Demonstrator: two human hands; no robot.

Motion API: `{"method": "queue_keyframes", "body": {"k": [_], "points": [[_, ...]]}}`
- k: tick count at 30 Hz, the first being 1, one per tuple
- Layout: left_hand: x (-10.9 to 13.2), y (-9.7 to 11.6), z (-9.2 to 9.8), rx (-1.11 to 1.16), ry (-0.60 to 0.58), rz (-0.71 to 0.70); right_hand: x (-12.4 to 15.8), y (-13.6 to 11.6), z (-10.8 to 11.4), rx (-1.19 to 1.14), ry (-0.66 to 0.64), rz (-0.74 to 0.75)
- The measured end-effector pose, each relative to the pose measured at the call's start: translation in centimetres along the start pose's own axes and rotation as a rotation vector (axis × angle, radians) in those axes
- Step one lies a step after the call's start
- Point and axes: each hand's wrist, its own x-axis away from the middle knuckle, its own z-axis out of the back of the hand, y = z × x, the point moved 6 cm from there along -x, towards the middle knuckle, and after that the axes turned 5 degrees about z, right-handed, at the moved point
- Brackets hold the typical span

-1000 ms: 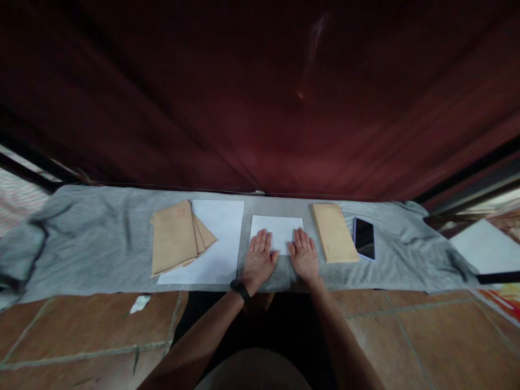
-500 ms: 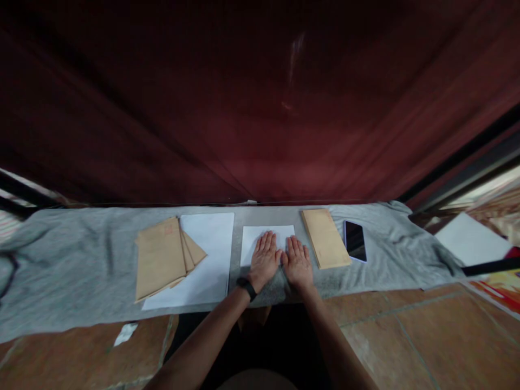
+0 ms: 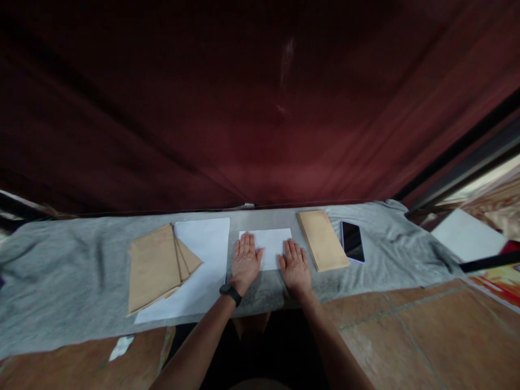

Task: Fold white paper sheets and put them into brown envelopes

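Note:
A folded white sheet (image 3: 271, 241) lies on the grey cloth (image 3: 73, 271) straight ahead of me. My left hand (image 3: 245, 261), with a black band at the wrist, lies flat on the sheet's near left corner, fingers stretched out. On the sheet's near right edge rests my right hand (image 3: 295, 265), flat too, fingers spread. Neither hand holds anything. A gap of white paper shows between the two hands.
Left of my hands, several brown envelopes (image 3: 156, 265) fan over a large white sheet (image 3: 201, 260). On the right sits a neat brown envelope stack (image 3: 323, 239), then a dark phone (image 3: 352, 241). A dark red curtain (image 3: 260, 108) hangs behind. Tiled floor (image 3: 426, 336) is in front.
My hands have slid apart along the sheet's near edge, the left one going left. Before, they lay side by side in the middle. The view has drifted slightly.

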Motion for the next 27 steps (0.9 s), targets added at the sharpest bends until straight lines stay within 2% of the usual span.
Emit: {"method": "queue_keyframes", "body": {"k": [9, 16, 19, 23, 27], "points": [[0.3, -0.1, 0.3, -0.021, 0.030, 0.010, -0.9, -0.2, 0.1, -0.023, -0.036, -0.061], [0.2, -0.2, 0.2, -0.033, -0.018, 0.014, -3.7, -4.5, -0.9, -0.138, -0.046, 0.082], [0.2, -0.3, 0.2, -0.029, -0.001, 0.003, -4.5, -5.4, -1.5, -0.142, -0.055, 0.119], [0.3, -0.3, 0.3, -0.021, 0.022, -0.004, -5.0, -4.5, -1.6, -0.094, -0.029, 0.107], [0.3, -0.2, 0.2, -0.038, -0.006, 0.007, -5.3, -2.8, -1.5, -0.035, -0.012, 0.064]]}}
